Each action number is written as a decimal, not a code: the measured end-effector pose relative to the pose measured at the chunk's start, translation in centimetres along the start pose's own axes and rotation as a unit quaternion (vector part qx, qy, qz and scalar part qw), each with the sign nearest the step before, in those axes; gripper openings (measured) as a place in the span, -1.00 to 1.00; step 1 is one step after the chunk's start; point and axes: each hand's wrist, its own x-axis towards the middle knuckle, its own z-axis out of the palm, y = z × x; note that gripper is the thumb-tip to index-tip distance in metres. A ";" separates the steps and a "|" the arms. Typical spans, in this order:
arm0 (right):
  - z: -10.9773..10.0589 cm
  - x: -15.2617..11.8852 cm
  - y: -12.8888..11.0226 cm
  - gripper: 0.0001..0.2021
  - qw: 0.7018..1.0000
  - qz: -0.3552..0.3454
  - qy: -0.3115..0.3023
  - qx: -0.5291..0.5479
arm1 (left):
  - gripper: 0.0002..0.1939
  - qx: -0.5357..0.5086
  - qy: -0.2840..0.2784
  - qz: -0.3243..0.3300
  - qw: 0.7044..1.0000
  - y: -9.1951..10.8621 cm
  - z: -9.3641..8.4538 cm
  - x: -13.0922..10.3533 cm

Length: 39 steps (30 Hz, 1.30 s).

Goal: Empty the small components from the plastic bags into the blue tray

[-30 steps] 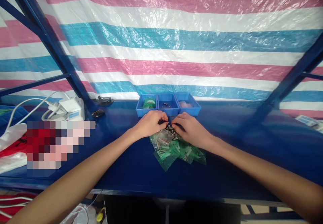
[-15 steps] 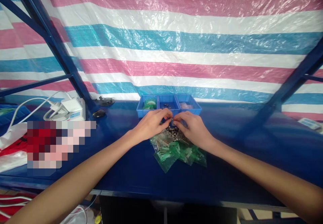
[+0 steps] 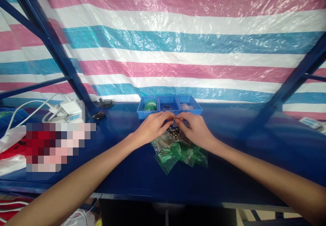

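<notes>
My left hand (image 3: pixel 152 126) and my right hand (image 3: pixel 195 128) meet fingertip to fingertip over a small heap of dark parts (image 3: pixel 174 131) on the blue bench (image 3: pixel 241 141). Both pinch one small part between them; it is too small to name. Just below the hands lies a pile of green and clear plastic bags (image 3: pixel 178 153) with small pieces inside. Right behind the fingers stand three joined blue bins (image 3: pixel 169 106): the left one holds green bags, the middle one a few dark parts, the right one pale pieces.
A white power strip with white cables (image 3: pixel 67 112) sits at the back left, beside a black object (image 3: pixel 98 115) and a black clip-like piece (image 3: pixel 104 101). Blue frame bars (image 3: pixel 51 46) slant at both sides. A striped tarp (image 3: pixel 178 49) hangs behind.
Both hands have lifted slightly from the heap of dark parts and drawn their fingertips together just in front of the bins.
</notes>
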 end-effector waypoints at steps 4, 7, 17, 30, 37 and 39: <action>0.1 0.0 0.0 -0.82 1.000 -0.007 -0.018 0.002 | -0.79 -0.003 0.017 0.009 1.000 -0.1 0.2 -0.1; 0.2 -0.1 0.0 -0.86 0.999 0.008 -0.032 0.020 | -0.79 -0.008 0.016 -0.004 1.000 0.1 0.2 -0.2; 0.0 0.1 0.4 -0.81 0.999 0.005 -0.036 0.013 | -0.73 -0.024 0.035 0.013 0.999 0.2 0.4 0.0; -0.5 0.2 0.4 -0.84 0.999 -0.021 -0.026 -0.011 | -0.77 -0.005 0.030 -0.030 0.999 0.2 0.5 0.1; -0.5 0.0 0.5 -0.90 0.998 -0.045 -0.018 -0.035 | -0.75 -0.033 0.009 -0.069 0.997 0.1 0.6 0.1; -0.6 0.0 0.4 -0.89 0.998 -0.054 -0.012 -0.040 | -0.73 -0.041 0.005 -0.071 0.997 0.2 0.5 0.2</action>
